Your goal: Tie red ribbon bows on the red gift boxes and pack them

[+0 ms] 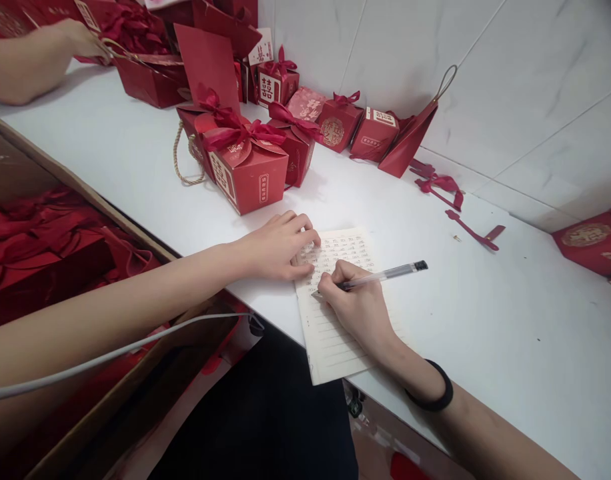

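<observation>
A lined paper notepad (340,360) lies on the white table, hanging slightly over its front edge. Rows of small handwriting fill its upper part. In my right hand (360,307) is a pen (393,272) with a clear barrel and black end, its tip on the paper just below the written rows. A black band circles that wrist. My left hand (280,247) rests on the notepad's upper left side, fingers spread and slightly curled, holding nothing. Just beyond it stands a red gift box (260,173) tied with a dark red ribbon.
More red gift boxes (340,123) line the tiled wall. Loose ribbon pieces (478,233) lie at right. Another person's hand (80,41) touches a red box at upper left. Below the table edge, a cardboard box (80,190) holds red items; a white cable (135,345) crosses near my left arm.
</observation>
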`<control>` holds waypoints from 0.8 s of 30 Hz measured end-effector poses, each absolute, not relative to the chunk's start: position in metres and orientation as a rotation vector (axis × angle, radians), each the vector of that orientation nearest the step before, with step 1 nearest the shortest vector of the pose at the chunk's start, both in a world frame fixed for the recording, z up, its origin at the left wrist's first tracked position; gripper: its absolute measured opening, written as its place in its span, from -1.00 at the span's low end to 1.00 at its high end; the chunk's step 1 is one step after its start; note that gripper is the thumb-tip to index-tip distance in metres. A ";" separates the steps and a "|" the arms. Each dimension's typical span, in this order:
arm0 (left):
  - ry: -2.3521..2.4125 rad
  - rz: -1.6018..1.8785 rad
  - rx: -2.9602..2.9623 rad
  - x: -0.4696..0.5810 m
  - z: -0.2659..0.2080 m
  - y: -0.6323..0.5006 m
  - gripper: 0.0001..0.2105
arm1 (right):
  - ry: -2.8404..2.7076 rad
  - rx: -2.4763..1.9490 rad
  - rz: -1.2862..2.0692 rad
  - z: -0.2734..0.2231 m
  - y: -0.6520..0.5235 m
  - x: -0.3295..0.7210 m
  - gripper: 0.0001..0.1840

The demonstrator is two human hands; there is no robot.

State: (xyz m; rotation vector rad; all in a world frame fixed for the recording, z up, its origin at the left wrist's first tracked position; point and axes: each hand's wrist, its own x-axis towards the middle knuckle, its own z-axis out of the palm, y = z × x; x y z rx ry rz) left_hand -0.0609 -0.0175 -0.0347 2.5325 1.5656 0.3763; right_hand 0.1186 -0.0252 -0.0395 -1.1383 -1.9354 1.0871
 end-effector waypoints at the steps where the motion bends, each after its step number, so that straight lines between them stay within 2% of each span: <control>1: 1.568 0.373 2.531 -0.061 -0.035 -0.018 -0.64 | -1.932 -1.133 1.088 -0.040 -0.025 0.119 -0.68; 24: 1.651 0.444 2.507 -0.062 -0.033 -0.030 -0.65 | -1.923 -1.123 1.047 -0.058 -0.022 0.110 -0.72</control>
